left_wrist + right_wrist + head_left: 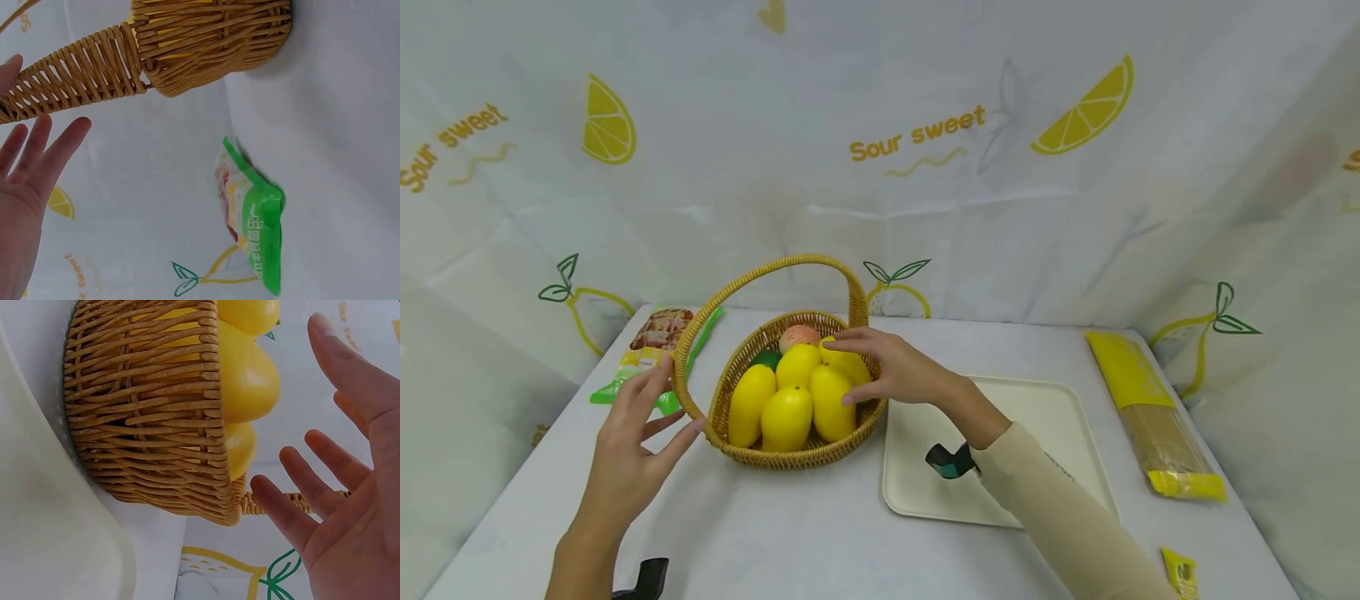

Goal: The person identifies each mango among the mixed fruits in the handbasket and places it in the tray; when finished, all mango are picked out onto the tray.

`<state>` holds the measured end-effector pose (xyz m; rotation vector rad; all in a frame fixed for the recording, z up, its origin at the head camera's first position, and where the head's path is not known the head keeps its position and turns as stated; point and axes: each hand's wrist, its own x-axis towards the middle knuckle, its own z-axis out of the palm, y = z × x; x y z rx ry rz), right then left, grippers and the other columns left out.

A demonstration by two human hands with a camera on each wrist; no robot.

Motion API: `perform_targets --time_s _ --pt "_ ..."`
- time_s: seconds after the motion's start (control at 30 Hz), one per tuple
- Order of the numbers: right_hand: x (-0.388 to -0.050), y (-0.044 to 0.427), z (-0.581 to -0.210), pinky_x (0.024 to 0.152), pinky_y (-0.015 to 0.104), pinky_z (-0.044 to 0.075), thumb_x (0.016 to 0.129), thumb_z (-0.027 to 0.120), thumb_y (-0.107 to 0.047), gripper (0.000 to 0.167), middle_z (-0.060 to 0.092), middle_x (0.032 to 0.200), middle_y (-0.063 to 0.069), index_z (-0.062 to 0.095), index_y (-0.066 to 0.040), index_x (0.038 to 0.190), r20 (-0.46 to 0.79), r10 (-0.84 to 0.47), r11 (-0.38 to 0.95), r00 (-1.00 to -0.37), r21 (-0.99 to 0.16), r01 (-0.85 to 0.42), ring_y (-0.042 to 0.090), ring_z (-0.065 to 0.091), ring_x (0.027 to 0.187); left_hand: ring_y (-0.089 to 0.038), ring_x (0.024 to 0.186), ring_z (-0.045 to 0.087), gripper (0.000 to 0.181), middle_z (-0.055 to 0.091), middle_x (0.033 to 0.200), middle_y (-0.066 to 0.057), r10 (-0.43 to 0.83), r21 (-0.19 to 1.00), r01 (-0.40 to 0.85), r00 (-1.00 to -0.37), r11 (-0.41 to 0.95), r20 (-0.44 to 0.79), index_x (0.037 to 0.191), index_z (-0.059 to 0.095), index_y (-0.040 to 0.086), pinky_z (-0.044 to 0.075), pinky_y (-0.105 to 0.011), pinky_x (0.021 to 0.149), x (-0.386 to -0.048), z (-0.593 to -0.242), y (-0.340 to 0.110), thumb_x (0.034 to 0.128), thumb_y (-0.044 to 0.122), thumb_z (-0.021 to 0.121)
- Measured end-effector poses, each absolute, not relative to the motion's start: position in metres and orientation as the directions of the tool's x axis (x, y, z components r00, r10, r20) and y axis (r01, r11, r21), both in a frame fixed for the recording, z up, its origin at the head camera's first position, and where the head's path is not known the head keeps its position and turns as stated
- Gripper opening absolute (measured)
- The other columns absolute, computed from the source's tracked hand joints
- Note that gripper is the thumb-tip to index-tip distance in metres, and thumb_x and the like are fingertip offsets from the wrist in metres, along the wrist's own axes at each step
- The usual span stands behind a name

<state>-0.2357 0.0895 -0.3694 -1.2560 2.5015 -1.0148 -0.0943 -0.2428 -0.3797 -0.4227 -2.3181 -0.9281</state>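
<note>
A wicker basket (816, 457) with a tall arched handle (760, 271) holds several yellow mangoes (787, 418), a pinkish peach-like fruit (799, 337) and a green one (766, 359). My left hand (631, 446) is at the left side of the handle, fingers spread and fairly straight. In the left wrist view the handle (81, 72) runs between the thumb and fingers; whether they touch it I cannot tell. Over the basket's right side my right hand (901, 367) hovers, fingers extended and holding nothing. The right wrist view shows its palm beside the mangoes (247, 378).
A cream tray (1000, 508) lies right of the basket, under my right forearm. Behind the left hand is a green-edged food packet (647, 354). On the right lie a long yellow packet (1157, 417) and a small yellow sachet (1182, 573). A printed curtain (737, 192) stands behind the table.
</note>
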Motion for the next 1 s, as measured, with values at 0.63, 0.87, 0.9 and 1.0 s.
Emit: perform_targets --time_s 0.63,0.87,0.9,1.0 --pt "-0.237 0.076 -0.384 0.122 0.047 0.044 0.085 0.084 -0.031 0.069 0.045 0.159 0.009 0.056 -0.019 0.147 0.093 -0.771 0.454 -0.63 -0.613 -0.647 0.03 0.045 0.147 0.013 0.119 0.054 0.09 0.048 0.127 0.028 0.044 0.586 0.537 -0.759 0.607 0.65 0.154 0.043 0.003 0.054 -0.003 0.086 -0.096 -0.392 -0.244 0.0737 -0.019 0.078" --pt "-0.238 0.074 -0.387 0.104 0.039 0.058 0.086 0.083 -0.029 0.065 0.045 0.158 0.008 0.059 -0.019 0.145 0.054 -0.775 0.463 -0.63 -0.63 -0.624 0.026 0.052 0.138 0.013 0.118 0.054 0.098 0.049 0.125 0.029 0.035 0.592 0.532 -0.761 0.606 0.648 0.153 0.043 0.004 0.053 -0.002 0.086 -0.096 -0.392 -0.244 0.0672 -0.029 0.076" --pt "-0.238 0.074 -0.388 0.103 0.038 0.058 0.086 0.083 -0.029 0.065 0.047 0.157 0.007 0.059 -0.019 0.145 0.05 -0.775 0.461 -0.63 -0.636 -0.618 0.026 0.053 0.137 0.013 0.118 0.054 0.098 0.049 0.125 0.029 0.036 0.591 0.535 -0.759 0.604 0.65 0.153 0.043 0.003 0.053 -0.002 0.086 -0.096 -0.392 -0.244 0.0669 -0.029 0.077" --pt "-0.236 0.073 -0.388 0.104 0.037 0.058 0.086 0.083 -0.028 0.064 0.051 0.154 0.007 0.059 -0.018 0.145 0.053 -0.781 0.452 -0.622 -0.64 -0.622 0.025 0.054 0.135 0.011 0.119 0.055 0.099 0.05 0.125 0.026 0.033 0.595 0.543 -0.754 0.592 0.656 0.153 0.044 0.003 0.052 -0.002 0.086 -0.097 -0.393 -0.244 0.0655 -0.029 0.076"
